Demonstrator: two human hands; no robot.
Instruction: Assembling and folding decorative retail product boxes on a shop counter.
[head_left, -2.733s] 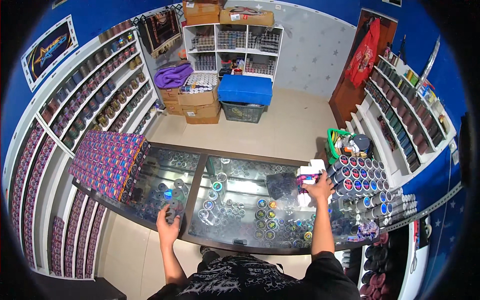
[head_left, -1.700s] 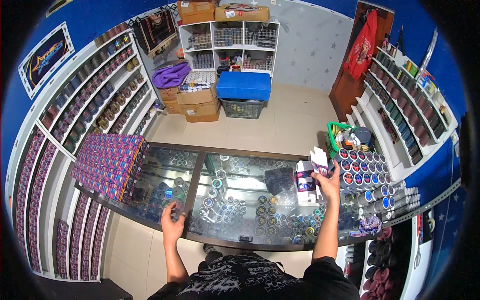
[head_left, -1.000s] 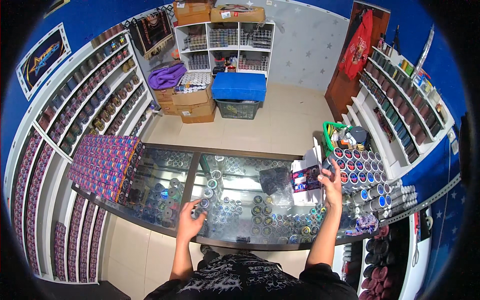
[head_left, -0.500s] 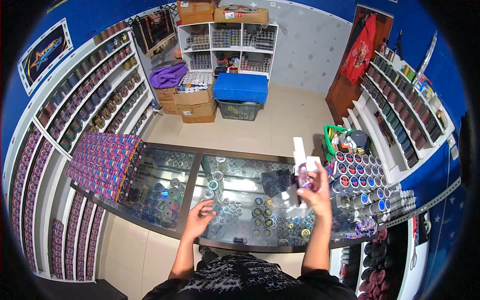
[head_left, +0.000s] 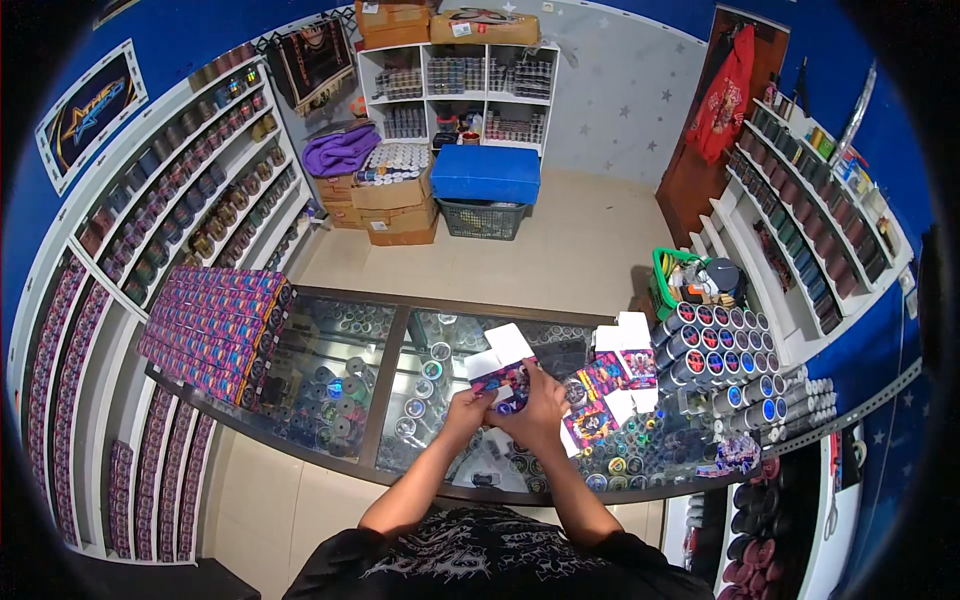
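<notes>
Folding underway: carton (head_left: 503,372) is held over the glass counter (head_left: 330,350) by both hands, left hand (head_left: 466,408) and right hand (head_left: 538,400) closed round it, top flaps not yet shut. More flat cartons (head_left: 612,385) lie unfolded beside.

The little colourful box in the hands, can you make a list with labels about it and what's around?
Held thing: small purple-patterned cardboard box with white open flaps
Left hand: grips the box from the left
Right hand: grips the box from the right
Surface below: glass display counter with round tins inside
Right of the hands: more flat patterned cartons on the glass
Far right: stacked round tubes with coloured caps
Left end: stack of purple patterned boxes
</notes>
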